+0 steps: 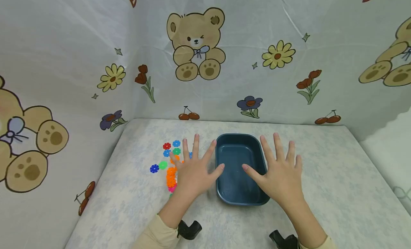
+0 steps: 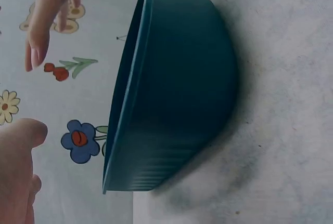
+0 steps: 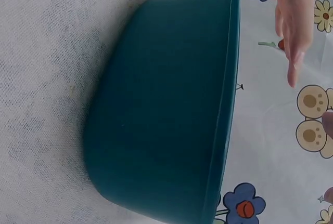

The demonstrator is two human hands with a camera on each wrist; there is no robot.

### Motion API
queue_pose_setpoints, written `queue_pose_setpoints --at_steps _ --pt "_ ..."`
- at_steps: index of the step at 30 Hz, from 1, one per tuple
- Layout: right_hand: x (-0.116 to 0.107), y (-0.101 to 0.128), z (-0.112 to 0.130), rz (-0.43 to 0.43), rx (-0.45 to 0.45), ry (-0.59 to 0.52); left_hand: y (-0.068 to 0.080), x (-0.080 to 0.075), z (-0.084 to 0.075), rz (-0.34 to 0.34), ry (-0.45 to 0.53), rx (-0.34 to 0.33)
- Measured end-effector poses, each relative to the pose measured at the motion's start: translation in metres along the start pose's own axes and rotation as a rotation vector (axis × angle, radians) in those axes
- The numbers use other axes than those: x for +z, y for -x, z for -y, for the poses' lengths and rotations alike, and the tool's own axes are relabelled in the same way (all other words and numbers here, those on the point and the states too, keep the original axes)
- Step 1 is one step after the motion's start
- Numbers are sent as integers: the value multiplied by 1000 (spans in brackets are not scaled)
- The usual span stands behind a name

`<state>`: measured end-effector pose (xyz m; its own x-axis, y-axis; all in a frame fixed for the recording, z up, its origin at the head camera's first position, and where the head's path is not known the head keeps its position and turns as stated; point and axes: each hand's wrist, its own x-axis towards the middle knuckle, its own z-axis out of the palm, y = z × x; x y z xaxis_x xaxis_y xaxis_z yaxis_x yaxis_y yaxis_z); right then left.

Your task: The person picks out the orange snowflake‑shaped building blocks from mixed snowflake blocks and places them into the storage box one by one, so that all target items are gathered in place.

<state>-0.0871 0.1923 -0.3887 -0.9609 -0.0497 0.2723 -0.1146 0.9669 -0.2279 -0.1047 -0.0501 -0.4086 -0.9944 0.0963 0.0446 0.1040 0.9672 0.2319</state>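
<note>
Hands spread flat, palms down, on either side of a dark teal rectangular tub (image 1: 239,168) standing on the cloth-covered surface (image 1: 337,177), about midway between its left and right edges. The left hand (image 1: 192,172) hovers with fingers straight and splayed, gripping nothing; its thumb reaches the tub's left rim. The right hand (image 1: 280,174) is likewise open and empty, its thumb lying over the tub's right rim. The tub's long axis runs from the near edge toward the far edge, so each hand faces one long wall. Both wrist views show those outer walls close beside the hands. A cluster of coloured snowflake building discs (image 1: 170,161) lies on the surface left of the tub, directly under and beyond the left hand's fingers, making that hand much the nearer to them. The tub interior appears empty.
</note>
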Motion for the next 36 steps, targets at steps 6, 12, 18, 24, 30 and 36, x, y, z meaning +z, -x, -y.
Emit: queue_pose_setpoints --at_steps 6,12,18,24,30,36 --pt "4 1 -4 -9 -17 -49 4 -4 18 -22 82 -15" --pt "12 10 -13 27 -20 -118 14 -14 63 -102 139 -64" --pt "22 25 -25 175 46 -243 30 -7 110 -111 168 -182" --pt "38 44 -33 295 72 -313 43 10 131 -17 175 -227" --pt "57 55 -35 296 55 -400 46 29 137 28 240 -254" --pt "65 59 -35 278 59 -451 44 40 137 20 252 -263"
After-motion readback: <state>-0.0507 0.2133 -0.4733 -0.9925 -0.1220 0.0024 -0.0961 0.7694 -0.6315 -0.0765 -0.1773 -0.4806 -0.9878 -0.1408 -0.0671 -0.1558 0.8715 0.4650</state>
